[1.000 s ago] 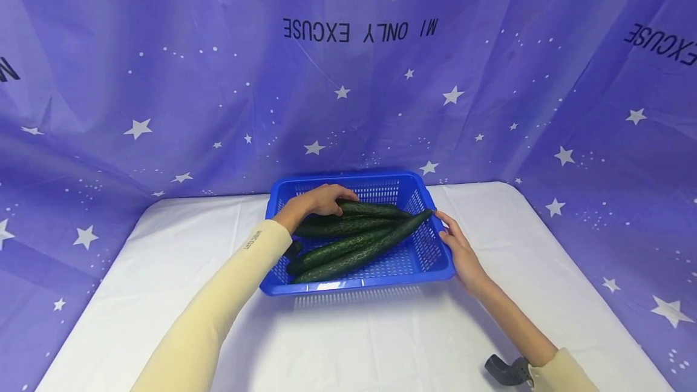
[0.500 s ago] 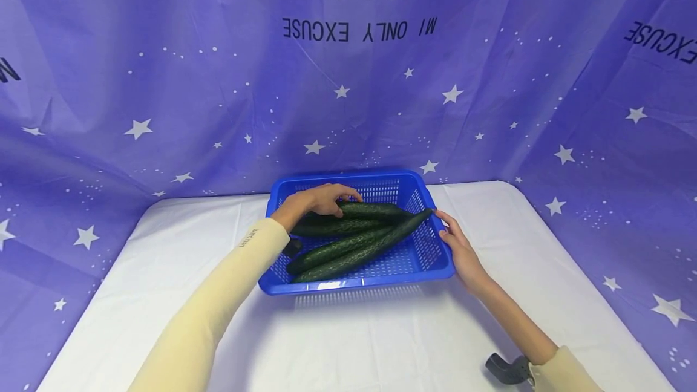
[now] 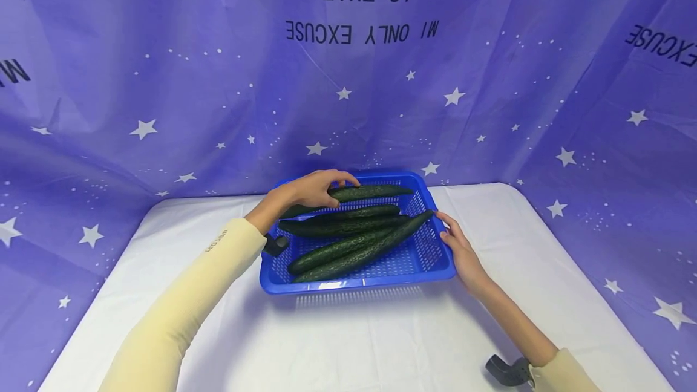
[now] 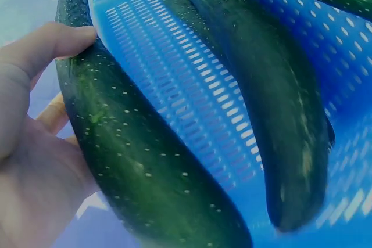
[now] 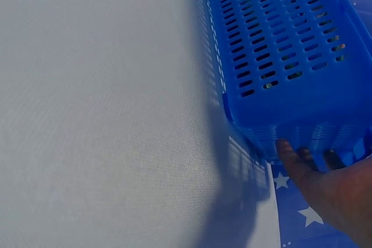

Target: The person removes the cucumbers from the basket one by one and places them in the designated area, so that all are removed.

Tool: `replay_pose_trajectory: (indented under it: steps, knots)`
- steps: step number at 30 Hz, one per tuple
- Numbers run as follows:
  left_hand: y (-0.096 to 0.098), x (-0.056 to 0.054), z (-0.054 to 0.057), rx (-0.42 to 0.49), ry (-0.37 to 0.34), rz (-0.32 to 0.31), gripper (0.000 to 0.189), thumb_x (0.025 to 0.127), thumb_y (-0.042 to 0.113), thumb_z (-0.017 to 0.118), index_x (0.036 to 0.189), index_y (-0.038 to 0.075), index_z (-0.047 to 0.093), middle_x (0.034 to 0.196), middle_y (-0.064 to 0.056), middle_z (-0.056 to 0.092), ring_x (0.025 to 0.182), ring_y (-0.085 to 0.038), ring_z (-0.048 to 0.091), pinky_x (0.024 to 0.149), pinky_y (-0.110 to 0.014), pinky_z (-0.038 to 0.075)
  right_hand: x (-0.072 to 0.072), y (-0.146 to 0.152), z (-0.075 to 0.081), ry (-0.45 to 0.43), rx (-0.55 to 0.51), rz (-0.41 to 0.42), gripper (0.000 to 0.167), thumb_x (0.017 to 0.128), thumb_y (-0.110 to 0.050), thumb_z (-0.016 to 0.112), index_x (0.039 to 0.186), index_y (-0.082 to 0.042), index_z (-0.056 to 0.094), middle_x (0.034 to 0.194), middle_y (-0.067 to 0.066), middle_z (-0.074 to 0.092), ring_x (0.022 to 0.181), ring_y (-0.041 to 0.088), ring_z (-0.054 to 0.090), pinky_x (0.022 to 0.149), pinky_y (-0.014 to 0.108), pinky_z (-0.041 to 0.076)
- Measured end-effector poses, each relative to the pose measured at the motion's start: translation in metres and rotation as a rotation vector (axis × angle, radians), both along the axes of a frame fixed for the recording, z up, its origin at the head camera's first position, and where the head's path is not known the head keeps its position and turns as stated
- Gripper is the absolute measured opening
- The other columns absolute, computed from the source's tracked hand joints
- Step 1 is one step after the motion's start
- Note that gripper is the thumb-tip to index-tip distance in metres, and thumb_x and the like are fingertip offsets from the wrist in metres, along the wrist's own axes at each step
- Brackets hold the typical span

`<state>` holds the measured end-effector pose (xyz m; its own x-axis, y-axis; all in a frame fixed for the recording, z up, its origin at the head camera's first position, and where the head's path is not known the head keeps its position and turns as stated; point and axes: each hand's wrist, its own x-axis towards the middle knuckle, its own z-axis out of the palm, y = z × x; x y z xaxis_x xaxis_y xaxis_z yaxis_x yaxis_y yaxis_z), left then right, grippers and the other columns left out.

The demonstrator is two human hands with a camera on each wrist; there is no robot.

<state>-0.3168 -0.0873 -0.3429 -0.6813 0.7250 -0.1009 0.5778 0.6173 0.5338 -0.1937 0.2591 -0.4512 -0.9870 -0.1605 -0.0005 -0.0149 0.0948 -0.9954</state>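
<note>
In the head view, my left hand (image 3: 313, 189) holds a long dark green cucumber (image 3: 376, 192) above the back part of the blue basket (image 3: 354, 284). The left wrist view shows the thumb (image 4: 78, 40) on one side of this cucumber (image 4: 139, 149) and the fingers behind it. Several other cucumbers (image 3: 348, 227) lie lengthwise inside the basket, one (image 3: 370, 250) slanting with its tip up to the right rim. My right hand (image 3: 460, 253) holds the basket's right end at the rim. Its fingers rest against the outer wall in the right wrist view.
A table with a white cloth (image 3: 348, 343) carries the basket near its back edge. Purple star-printed curtains (image 3: 348, 120) stand behind it and at both sides. Dark wrist devices (image 3: 509, 371) sit by both sleeves.
My left hand has risen and moved back and slightly left, lifting one cucumber off the others in the basket. The right hand and the basket stay in place.
</note>
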Motion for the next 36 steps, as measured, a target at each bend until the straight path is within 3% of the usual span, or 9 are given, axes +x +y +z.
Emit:
replay_pose_trajectory:
  steps: [8,14,18,24,28,36]
  knots:
    - [-0.028,0.019,0.013,0.074,0.054,0.063,0.06,0.087,0.005,0.073,0.142,0.019,0.055,0.138,-0.013,0.053,0.126,-0.03,0.05,0.101,-0.051,0.042,0.0,0.001,0.0,-0.001,-0.001,0.002,0.049,0.11,-0.024,0.029,0.158,-0.015,0.021,0.145,0.024,0.028,0.113,0.03,0.047,0.083,0.029,0.051]
    - [-0.053,0.03,0.012,0.118,0.102,0.115,0.059,0.084,0.005,0.075,0.14,0.017,0.057,0.128,-0.014,0.058,0.117,-0.033,0.054,0.098,-0.052,0.043,0.0,0.002,-0.001,-0.001,0.004,-0.003,0.049,0.11,-0.023,0.029,0.158,-0.016,0.021,0.148,0.023,0.028,0.116,0.033,0.045,0.084,0.028,0.051]
    - [-0.071,0.038,0.01,0.131,0.108,0.188,0.059,0.084,0.007,0.075,0.14,0.017,0.057,0.126,-0.016,0.058,0.11,-0.034,0.056,0.093,-0.052,0.045,0.0,0.001,-0.001,0.002,0.013,0.0,0.049,0.11,-0.023,0.029,0.158,-0.015,0.021,0.149,0.022,0.027,0.119,0.035,0.041,0.086,0.026,0.048]
    - [-0.099,0.054,0.007,0.143,0.098,0.292,0.058,0.086,0.008,0.074,0.14,0.017,0.056,0.128,-0.018,0.057,0.109,-0.035,0.054,0.088,-0.054,0.045,-0.001,0.001,0.0,0.003,0.021,0.002,0.049,0.11,-0.023,0.028,0.158,-0.016,0.021,0.151,0.022,0.024,0.124,0.037,0.038,0.088,0.023,0.045]
    - [-0.118,0.064,0.003,0.169,0.094,0.347,0.057,0.085,0.005,0.073,0.139,0.015,0.057,0.126,-0.02,0.058,0.102,-0.034,0.055,0.081,-0.049,0.045,-0.001,0.001,-0.001,0.001,0.019,0.008,0.05,0.11,-0.023,0.028,0.158,-0.016,0.02,0.153,0.022,0.022,0.126,0.038,0.036,0.088,0.022,0.045]
    - [-0.153,0.084,-0.011,0.245,-0.019,0.497,0.06,0.086,0.003,0.072,0.142,0.009,0.051,0.12,-0.023,0.054,0.083,-0.029,0.059,0.068,-0.038,0.049,-0.001,0.001,-0.003,0.009,0.002,0.017,0.05,0.11,-0.024,0.028,0.158,-0.015,0.019,0.15,0.023,0.023,0.124,0.038,0.038,0.087,0.024,0.047]
